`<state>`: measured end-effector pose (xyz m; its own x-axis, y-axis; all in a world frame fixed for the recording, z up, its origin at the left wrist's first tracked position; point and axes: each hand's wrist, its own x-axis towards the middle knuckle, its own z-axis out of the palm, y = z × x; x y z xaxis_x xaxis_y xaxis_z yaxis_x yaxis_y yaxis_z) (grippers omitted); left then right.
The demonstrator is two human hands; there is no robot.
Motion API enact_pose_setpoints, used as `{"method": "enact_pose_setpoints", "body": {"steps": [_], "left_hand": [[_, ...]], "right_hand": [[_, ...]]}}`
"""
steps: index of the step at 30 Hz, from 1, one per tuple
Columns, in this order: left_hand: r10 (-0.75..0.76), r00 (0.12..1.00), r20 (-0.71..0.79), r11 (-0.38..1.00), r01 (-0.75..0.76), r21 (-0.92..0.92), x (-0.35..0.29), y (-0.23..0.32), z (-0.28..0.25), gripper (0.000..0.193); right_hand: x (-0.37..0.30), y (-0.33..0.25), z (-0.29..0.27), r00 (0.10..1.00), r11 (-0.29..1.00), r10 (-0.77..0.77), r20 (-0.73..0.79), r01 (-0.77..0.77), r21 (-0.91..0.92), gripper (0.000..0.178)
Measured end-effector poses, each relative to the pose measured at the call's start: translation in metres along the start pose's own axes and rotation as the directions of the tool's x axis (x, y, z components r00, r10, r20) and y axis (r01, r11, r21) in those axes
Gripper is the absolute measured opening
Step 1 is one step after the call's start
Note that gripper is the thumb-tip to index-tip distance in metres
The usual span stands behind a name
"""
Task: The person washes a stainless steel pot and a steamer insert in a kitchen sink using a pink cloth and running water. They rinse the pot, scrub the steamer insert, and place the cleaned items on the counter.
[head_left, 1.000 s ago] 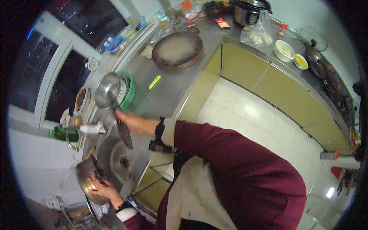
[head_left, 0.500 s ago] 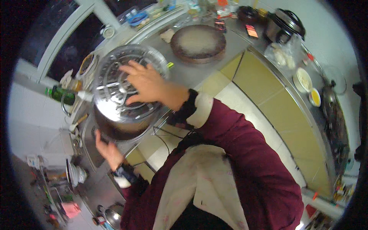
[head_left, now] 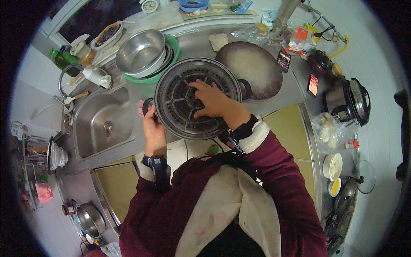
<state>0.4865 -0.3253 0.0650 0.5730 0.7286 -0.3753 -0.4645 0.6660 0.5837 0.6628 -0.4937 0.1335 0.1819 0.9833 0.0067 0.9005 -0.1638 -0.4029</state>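
In front of me is a round metal pot [head_left: 162, 112] with a perforated steaming rack [head_left: 179, 99] across its top. A black side handle [head_left: 147, 104] sticks out on its left, and another [head_left: 245, 88] on its right. My left hand [head_left: 154, 130] is closed around the left handle. My right hand [head_left: 214, 100] lies over the rack with its fingers spread, touching its middle. The pot's inside below the rack is hidden.
A steel sink [head_left: 107, 120] with a faucet [head_left: 96, 77] lies left. Behind the pot stand stacked metal basins [head_left: 140, 53] in a green basin [head_left: 173, 43]. A round wooden board [head_left: 257, 64], two phones [head_left: 313, 85], a pressure cooker [head_left: 346, 100] and bowls [head_left: 333, 166] line the right.
The pot has gone from a tilt over the sink to nearly level at the counter's front, right of the sink. My left hand now grips its handle. My view has turned.
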Motion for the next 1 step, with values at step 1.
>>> {"method": "enact_pose_setpoints", "body": {"steps": [1], "left_hand": [[0.032,0.999,0.000,0.999,-0.032,-0.002,0.0048,-0.0047,-0.0026,0.031]], "right_hand": [[0.0044,0.0066,0.0046,0.999,1.000,-0.009,0.035,0.009,0.009,0.056]]}}
